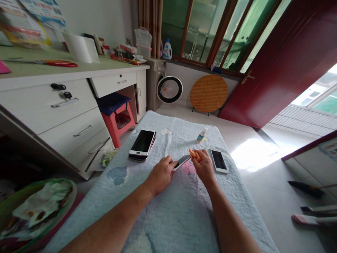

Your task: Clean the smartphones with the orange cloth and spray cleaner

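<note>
Left hand (162, 173) pinches near end of phone (182, 162); right hand (204, 168) closed round cloth (194, 155), at phone's far end.

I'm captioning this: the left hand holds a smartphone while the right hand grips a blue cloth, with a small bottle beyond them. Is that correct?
Not the colour: the head view shows the right hand gripping an orange cloth. The left hand holds a smartphone, with a small bottle beyond them.
</note>
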Tool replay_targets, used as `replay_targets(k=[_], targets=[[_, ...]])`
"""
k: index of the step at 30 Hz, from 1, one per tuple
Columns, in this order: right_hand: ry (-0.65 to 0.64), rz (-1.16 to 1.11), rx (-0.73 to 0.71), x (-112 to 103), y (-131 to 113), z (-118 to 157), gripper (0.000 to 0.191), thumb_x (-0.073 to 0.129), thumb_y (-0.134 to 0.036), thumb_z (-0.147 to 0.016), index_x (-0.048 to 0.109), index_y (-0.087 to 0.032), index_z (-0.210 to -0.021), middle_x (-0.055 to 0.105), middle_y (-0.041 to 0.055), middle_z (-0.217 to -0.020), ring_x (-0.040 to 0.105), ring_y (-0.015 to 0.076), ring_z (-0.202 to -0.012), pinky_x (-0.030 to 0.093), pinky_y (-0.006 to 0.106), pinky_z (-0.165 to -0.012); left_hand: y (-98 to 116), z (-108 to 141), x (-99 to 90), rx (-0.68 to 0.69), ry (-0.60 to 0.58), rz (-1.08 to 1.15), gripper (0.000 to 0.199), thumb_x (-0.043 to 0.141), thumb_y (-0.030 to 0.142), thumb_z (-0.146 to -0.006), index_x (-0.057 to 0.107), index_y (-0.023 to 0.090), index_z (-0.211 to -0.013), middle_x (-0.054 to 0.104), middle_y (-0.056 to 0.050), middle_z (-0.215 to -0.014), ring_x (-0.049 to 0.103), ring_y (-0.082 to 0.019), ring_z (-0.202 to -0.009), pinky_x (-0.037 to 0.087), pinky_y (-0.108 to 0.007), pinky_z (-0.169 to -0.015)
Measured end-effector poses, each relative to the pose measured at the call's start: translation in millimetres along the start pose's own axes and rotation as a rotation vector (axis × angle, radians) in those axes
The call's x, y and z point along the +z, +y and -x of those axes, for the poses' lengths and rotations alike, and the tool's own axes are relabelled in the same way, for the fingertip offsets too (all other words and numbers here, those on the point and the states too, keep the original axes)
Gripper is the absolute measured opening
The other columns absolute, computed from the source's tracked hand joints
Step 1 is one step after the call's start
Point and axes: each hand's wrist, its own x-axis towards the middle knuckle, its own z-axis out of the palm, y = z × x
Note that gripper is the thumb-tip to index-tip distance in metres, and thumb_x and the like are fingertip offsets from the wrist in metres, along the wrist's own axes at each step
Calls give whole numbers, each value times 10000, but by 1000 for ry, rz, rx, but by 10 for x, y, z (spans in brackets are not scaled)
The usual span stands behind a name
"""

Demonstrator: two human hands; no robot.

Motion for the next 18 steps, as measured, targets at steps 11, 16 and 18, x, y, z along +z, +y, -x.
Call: replay_targets(k=[11, 16, 18], targets=[[0, -71, 83, -13, 277, -84, 284, 491, -263, -790, 676, -155, -977, 572, 50, -864, 536, 173, -767, 424, 297, -727, -34, -3, -10, 1, 81, 81, 280, 558, 152, -866, 643, 245, -1115, 598, -30, -951, 565, -178, -920, 449, -273, -842], [7, -112, 66, -9, 335, -98, 274, 496, -270, -796, 683, -174, -972, 584, 51, -867, 543, 179, -778, 430, 302, -735, -21, -5, -38, 6, 160, 158, 228, 588, 149, -852, 681, 233, -1043, 646, -26, -905, 591, -178, -886, 443, -265, -804], [11, -138, 66, -2, 351, -103, 267, 508, -274, -794, 681, -179, -973, 592, 52, -878, 546, 180, -785, 433, 303, -739, -7, -4, -48, -3, 188, 209, 213, 576, 150, -856, 690, 228, -1018, 649, -26, -889, 595, -174, -865, 442, -260, -788]])
